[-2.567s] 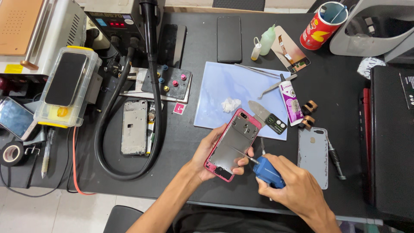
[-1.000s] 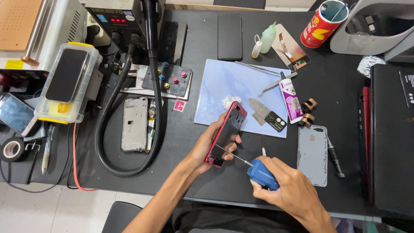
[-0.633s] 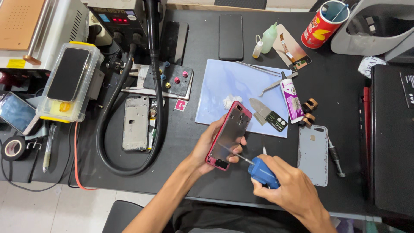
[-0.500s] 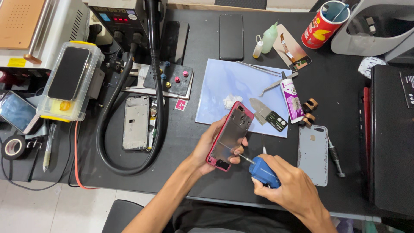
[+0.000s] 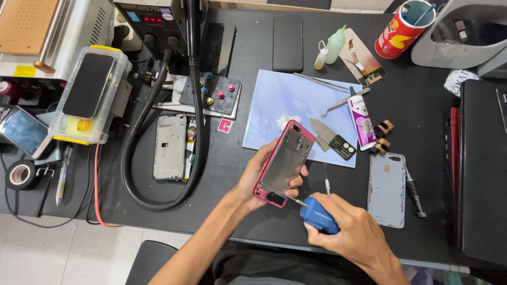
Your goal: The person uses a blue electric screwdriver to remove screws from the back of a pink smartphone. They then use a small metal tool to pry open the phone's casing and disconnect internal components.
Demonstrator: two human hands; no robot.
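Note:
My left hand grips a pink phone frame from its left side, tilted up over the black bench mat. My right hand is closed around a blue-handled screwdriver. Its thin metal tip touches the lower right edge of the frame near the bottom corner. Both hands sit near the bench's front edge.
A pale blue work sheet lies behind the frame with a scraper, tweezers and a glue tube. A grey back cover lies to the right, a silver frame and black hose to the left.
The pink frame has been turned from edge-on back to a flatter tilt. The screwdriver tip has stayed at its lower edge, shifting slightly with my right hand.

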